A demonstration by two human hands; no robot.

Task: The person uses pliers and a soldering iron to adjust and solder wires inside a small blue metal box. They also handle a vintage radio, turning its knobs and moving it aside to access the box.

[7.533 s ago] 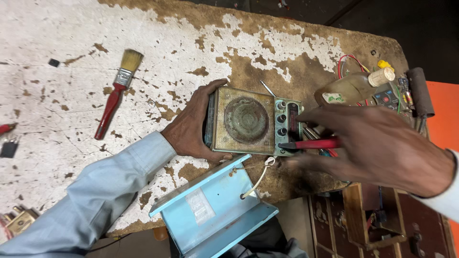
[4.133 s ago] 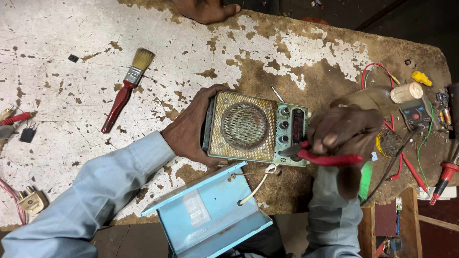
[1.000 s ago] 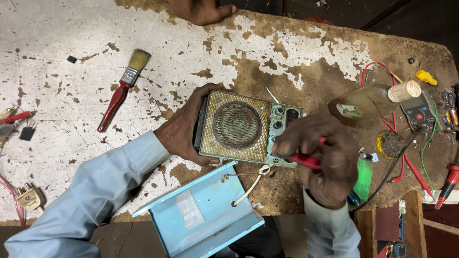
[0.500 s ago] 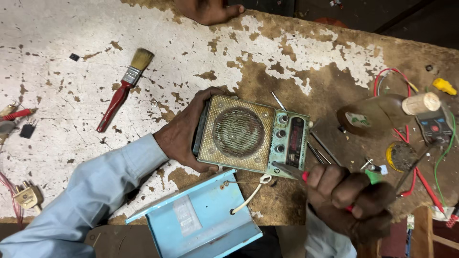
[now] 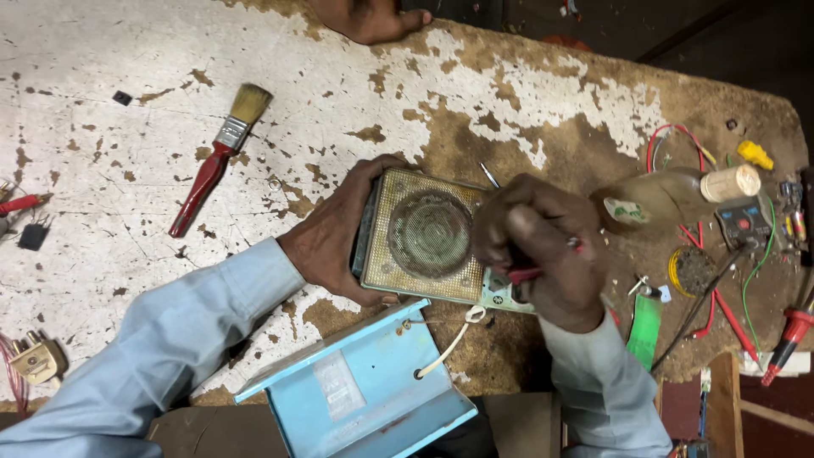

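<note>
Radio (image 5: pixel 424 237) — small, old, with a round speaker grille — lies face up on the worn table (image 5: pixel 127 110), near the front edge, just above the open blue case (image 5: pixel 365 390). Half a second ago right hand (image 5: pixel 538 250) hung low and off the radio; now back up on the right end, covering the knobs. Looks like more work on that end. Left hand (image 5: pixel 331 237) stays wrapped round the left side, thumb on top, fingers under, holding tight. Right hand curled into a fist, closed on a thin red tool (image 5: pixel 530 273), tip hidden under the fingers. Red paintbrush (image 5: pixel 216 161) lies well apart on the left — brown bottle (image 5: pixel 670 199) near the right. Another person's hand (image 5: pixel 369 17) rests at the far edge.
</note>
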